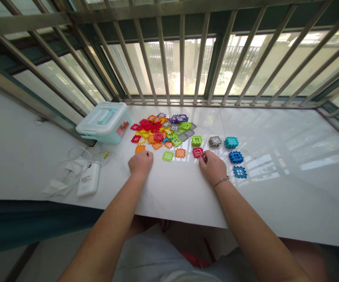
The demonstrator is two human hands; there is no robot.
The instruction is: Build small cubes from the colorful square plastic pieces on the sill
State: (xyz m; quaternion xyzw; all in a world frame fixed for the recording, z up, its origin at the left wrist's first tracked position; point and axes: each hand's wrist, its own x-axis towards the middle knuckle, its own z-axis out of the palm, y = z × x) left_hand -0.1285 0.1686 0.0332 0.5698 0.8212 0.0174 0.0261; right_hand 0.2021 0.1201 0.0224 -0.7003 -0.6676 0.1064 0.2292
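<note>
1. Red square notched plastic tile (197,152): nearer the glossy white tabletop's (169,192) far edge than its near one.
2. Right hand (213,166): fingertips pinched on its right edge.
3. Left hand (141,162): curled; contents hidden from me.
4. I'd level it, avoiding the lime-green square plastic stack (197,140).

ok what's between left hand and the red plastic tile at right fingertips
A green square plastic tile and an orange one, in the head view.
</note>
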